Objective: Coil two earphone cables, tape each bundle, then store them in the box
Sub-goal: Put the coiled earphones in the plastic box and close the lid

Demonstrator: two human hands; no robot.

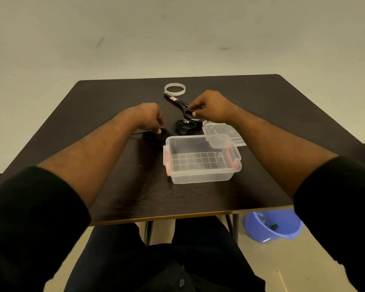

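While both arms reach forward over the dark tabletop (114, 186), the left hand (150, 118) hangs knuckles-up with its fingers curled downward, the fingertips touching the left earphone cable bundle (154, 138), a black coil lying just beyond the near-left corner of the box. Whether the fingers actually pinch the cable or only press on it cannot be told from this angle. The right hand (209, 106) is held a little higher and farther back, its fingers loosely bent and spread, the thumb and forefinger slightly apart; it hovers over the scissors' handles and just above the second earphone cable bundle (185, 126), and a grip on anything cannot be made out.

The second black coil lies on the tabletop between the two hands, just behind the far wall of the box. The clear plastic box (200, 178) stands open near the middle of the tabletop, with orange clips at its short ends and nothing visible inside it. Its transparent lid (226, 133) lies behind the right end, one edge overlapping the box rim. Black-handled scissors (178, 103) lie diagonally farther back, their tip nearly touching a roll of clear tape (175, 88) lying flat. A blue plastic basin (272, 226) sits on the floor under the right edge.
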